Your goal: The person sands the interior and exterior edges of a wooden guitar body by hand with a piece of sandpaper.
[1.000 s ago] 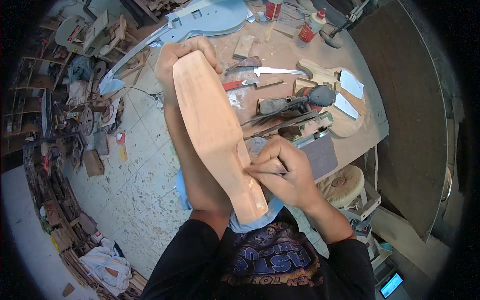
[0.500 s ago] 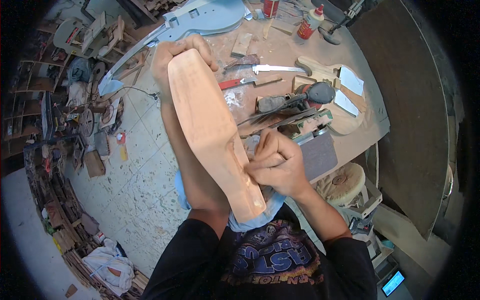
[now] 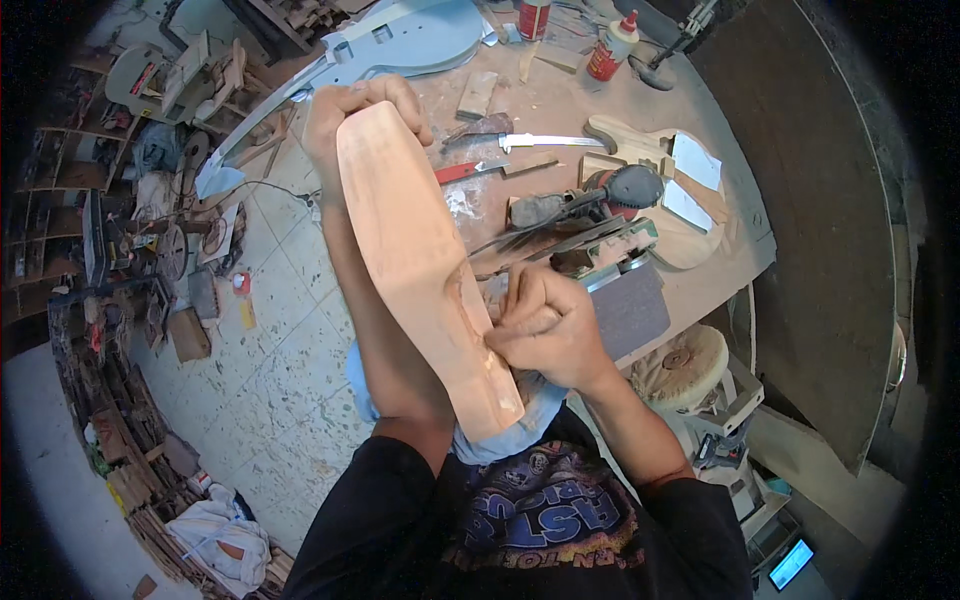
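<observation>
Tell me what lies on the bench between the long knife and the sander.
Head view: between the knife and the sander lie a thin wooden strip and sawdusty bench.

A workbench point(image 3: 560, 100) carries a knife point(image 3: 545, 142), a red-handled tool point(image 3: 468, 171), a small wood block point(image 3: 477, 94), two glue bottles point(image 3: 611, 47), a power sander point(image 3: 590, 196), and a guitar-shaped wooden body point(image 3: 655, 170) with white sheets on it. A pale blue guitar body point(image 3: 420, 40) lies at the bench's far edge. Wood scraps point(image 3: 130, 480) and white cloth point(image 3: 225, 535) litter the tiled floor point(image 3: 270, 370).
</observation>
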Demonstrator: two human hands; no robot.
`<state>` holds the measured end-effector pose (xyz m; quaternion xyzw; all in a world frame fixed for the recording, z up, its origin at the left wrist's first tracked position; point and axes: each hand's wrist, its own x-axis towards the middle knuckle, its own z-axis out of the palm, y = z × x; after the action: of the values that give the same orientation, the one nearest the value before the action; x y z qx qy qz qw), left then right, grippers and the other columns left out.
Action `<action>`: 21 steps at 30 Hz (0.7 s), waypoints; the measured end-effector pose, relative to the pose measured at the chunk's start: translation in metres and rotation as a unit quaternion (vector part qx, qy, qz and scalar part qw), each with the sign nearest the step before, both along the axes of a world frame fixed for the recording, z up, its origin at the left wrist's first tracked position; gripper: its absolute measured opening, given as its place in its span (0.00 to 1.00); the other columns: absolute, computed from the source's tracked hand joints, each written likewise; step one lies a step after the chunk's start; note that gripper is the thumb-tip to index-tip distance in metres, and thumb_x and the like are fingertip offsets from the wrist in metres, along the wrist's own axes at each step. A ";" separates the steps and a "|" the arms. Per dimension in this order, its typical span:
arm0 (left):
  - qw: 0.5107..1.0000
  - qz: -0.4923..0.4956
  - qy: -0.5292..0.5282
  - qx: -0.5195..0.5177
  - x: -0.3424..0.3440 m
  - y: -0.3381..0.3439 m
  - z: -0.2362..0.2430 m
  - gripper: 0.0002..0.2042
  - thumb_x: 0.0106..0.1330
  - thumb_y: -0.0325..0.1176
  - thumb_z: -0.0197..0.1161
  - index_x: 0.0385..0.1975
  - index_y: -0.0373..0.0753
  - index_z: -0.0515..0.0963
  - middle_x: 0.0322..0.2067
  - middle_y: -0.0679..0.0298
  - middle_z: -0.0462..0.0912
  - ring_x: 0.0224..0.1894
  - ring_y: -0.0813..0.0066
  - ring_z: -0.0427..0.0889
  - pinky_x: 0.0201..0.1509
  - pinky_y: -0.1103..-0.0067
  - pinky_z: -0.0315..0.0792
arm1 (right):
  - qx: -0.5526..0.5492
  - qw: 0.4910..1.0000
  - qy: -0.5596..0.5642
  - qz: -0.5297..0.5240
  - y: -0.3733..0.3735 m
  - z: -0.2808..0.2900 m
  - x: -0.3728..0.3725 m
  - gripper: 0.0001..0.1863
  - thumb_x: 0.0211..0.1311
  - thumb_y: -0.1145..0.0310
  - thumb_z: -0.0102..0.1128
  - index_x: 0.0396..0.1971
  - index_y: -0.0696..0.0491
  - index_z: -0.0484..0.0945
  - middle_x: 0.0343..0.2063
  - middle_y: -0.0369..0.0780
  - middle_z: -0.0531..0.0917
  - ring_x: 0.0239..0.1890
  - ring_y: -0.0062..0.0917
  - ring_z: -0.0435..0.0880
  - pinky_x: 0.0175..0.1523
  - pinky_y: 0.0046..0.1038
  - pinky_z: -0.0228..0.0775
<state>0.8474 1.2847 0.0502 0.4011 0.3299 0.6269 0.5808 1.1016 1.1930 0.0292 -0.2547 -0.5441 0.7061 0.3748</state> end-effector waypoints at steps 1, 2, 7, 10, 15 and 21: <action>1.000 0.005 -0.004 -0.006 0.000 -0.001 -0.001 0.24 0.60 0.45 0.37 0.15 0.32 0.71 0.15 0.56 0.73 0.22 0.66 0.75 0.29 0.75 0.70 | 0.028 0.999 -0.018 -0.031 0.002 0.007 -0.007 0.16 0.39 0.85 0.69 0.14 0.53 0.69 0.21 0.34 0.71 0.26 0.18 0.70 0.31 0.21 0.61; 1.000 0.009 -0.008 -0.013 -0.001 -0.002 -0.002 0.24 0.60 0.45 0.36 0.15 0.33 0.71 0.15 0.56 0.73 0.22 0.66 0.75 0.29 0.75 0.70 | 0.055 0.996 -0.035 -0.062 0.003 0.011 -0.010 0.16 0.38 0.85 0.69 0.14 0.53 0.68 0.21 0.34 0.71 0.26 0.19 0.70 0.31 0.22 0.60; 1.000 0.007 0.001 -0.029 0.002 -0.005 0.006 0.24 0.60 0.45 0.37 0.14 0.32 0.72 0.15 0.56 0.73 0.20 0.67 0.74 0.28 0.74 0.70 | 0.008 1.000 -0.003 -0.001 -0.001 -0.001 0.002 0.14 0.35 0.84 0.70 0.15 0.54 0.71 0.19 0.34 0.71 0.25 0.19 0.69 0.30 0.21 0.60; 0.999 0.022 -0.009 -0.042 0.010 -0.003 0.006 0.24 0.60 0.45 0.36 0.15 0.32 0.72 0.16 0.55 0.74 0.19 0.68 0.74 0.26 0.75 0.70 | 0.077 0.995 -0.027 -0.062 0.001 0.007 -0.006 0.14 0.35 0.84 0.70 0.15 0.54 0.71 0.19 0.35 0.72 0.25 0.19 0.69 0.30 0.21 0.59; 0.999 0.029 0.025 0.005 0.000 0.000 -0.002 0.23 0.59 0.44 0.37 0.15 0.33 0.73 0.16 0.56 0.75 0.19 0.68 0.74 0.26 0.76 0.69 | 0.002 1.000 -0.016 -0.013 -0.001 0.005 0.002 0.14 0.36 0.84 0.70 0.14 0.53 0.71 0.19 0.35 0.72 0.24 0.19 0.68 0.30 0.21 0.59; 0.999 0.037 -0.020 -0.025 0.005 -0.009 0.005 0.23 0.59 0.44 0.36 0.14 0.33 0.72 0.16 0.56 0.74 0.19 0.68 0.73 0.25 0.77 0.69 | -0.046 0.998 0.007 0.036 -0.002 -0.001 0.003 0.16 0.36 0.85 0.69 0.14 0.54 0.68 0.18 0.34 0.71 0.24 0.18 0.69 0.30 0.21 0.59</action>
<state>0.8523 1.2759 0.0550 0.3608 0.3484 0.6475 0.5738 1.1042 1.1913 0.0281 -0.2467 -0.5171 0.7451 0.3413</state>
